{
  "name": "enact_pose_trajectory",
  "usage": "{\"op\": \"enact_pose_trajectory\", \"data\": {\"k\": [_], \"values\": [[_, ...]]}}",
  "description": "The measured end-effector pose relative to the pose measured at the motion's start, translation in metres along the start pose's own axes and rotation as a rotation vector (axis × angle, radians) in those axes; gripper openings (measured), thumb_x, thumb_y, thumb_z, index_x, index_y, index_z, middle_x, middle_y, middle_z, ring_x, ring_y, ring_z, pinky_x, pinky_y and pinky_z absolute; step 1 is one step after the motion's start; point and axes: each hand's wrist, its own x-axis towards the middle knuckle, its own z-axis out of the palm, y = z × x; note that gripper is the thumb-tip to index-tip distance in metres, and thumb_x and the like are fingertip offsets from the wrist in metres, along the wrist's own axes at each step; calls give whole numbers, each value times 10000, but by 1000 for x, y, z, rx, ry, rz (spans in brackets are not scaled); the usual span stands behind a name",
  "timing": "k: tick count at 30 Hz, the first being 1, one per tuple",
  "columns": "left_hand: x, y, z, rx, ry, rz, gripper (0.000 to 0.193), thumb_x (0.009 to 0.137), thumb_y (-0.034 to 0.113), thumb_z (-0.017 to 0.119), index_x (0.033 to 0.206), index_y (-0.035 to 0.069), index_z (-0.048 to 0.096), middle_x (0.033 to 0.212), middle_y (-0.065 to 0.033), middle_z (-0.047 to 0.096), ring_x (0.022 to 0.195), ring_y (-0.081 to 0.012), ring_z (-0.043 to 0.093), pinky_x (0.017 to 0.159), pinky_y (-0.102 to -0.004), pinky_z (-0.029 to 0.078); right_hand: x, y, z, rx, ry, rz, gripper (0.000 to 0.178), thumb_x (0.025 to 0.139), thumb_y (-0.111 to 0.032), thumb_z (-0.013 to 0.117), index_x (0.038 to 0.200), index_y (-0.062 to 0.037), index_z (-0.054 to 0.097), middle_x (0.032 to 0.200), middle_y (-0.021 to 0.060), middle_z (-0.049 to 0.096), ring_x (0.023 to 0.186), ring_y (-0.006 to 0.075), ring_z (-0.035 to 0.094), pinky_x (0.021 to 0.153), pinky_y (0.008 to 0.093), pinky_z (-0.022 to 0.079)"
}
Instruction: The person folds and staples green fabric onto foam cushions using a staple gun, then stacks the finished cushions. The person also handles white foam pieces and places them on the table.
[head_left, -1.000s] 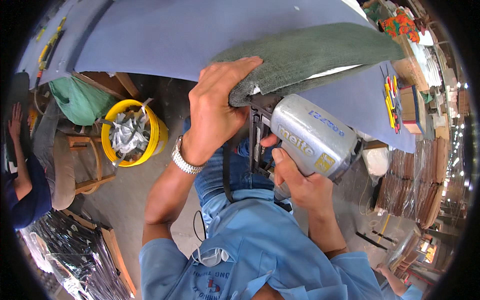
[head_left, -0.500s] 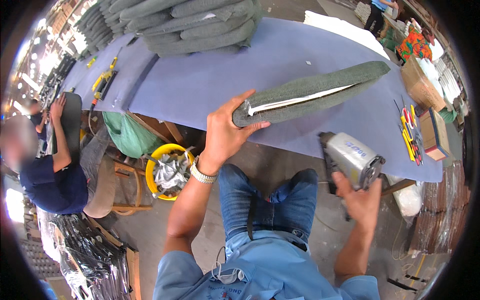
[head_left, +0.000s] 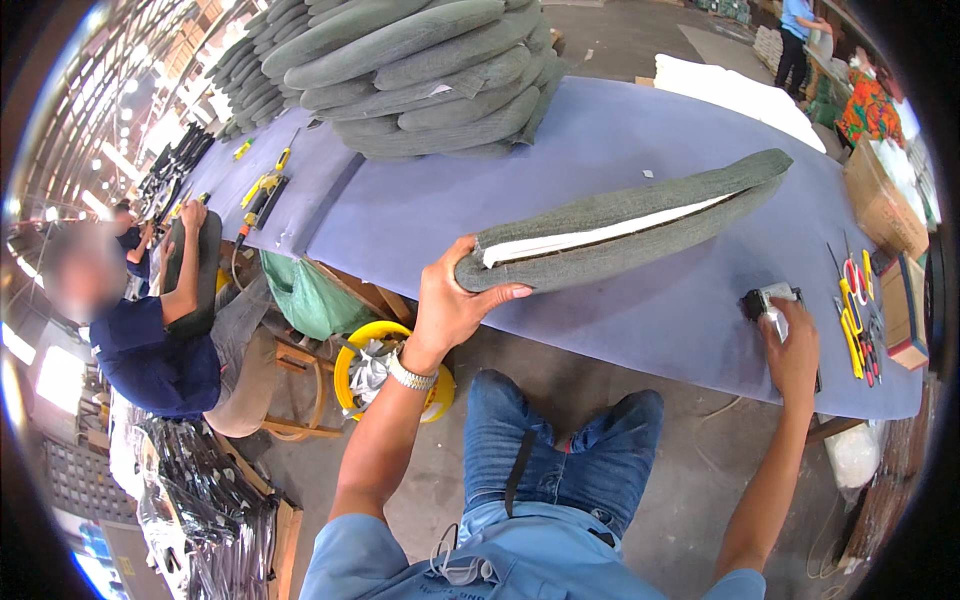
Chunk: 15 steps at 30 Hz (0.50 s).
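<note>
My left hand [head_left: 448,305] grips the near left end of a long padded piece [head_left: 610,260] covered in grey-green fabric, thumb below and fingers on the far side. The piece is held tilted above the table, its far right end higher in view. A slit runs along its side, with a white strip [head_left: 600,232] showing inside. At the table's right side, my right hand [head_left: 793,345] is closed round a silver-bodied staple gun [head_left: 776,296], which is at the tabletop. My hand hides much of the tool.
The blue-covered table [head_left: 420,200] carries a tall stack of grey-green padded pieces [head_left: 430,80]. Scissors and yellow-handled tools [head_left: 853,310] lie right, beside a small box [head_left: 905,310]. A yellow bucket [head_left: 440,395] of scraps stands below. Leftward, a person [head_left: 160,350] sits working.
My right hand has carried the staple gun rightward and onto the table's right side. My left hand still holds the padded piece. The view has shifted, showing more of the stack.
</note>
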Motion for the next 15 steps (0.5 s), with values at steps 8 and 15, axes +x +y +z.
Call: {"op": "enact_pose_trajectory", "data": {"k": [8, 15], "values": [[-3, 10, -2, -10, -31, 45, 639, 740, 183, 946, 1270, -5, 642, 1158, -148, 749, 1063, -189, 712, 937, -331, 554, 80, -241, -10, 493, 88, -897, 472, 816, -152, 818, 1273, -110, 712, 1297, 95, 703, 1174, 329, 656, 984, 417, 526], [-12, 25, -21, 429, 203, 354, 544, 726, 179, 939, 1179, 11, 687, 1195, -147, 748, 1030, -295, 742, 901, -372, 585, 112, -279, 27, 447, -217, -934, 272, 863, -196, 775, 1118, -110, 742, 970, 75, 754, 882, 336, 692, 755, 439, 542]]}}
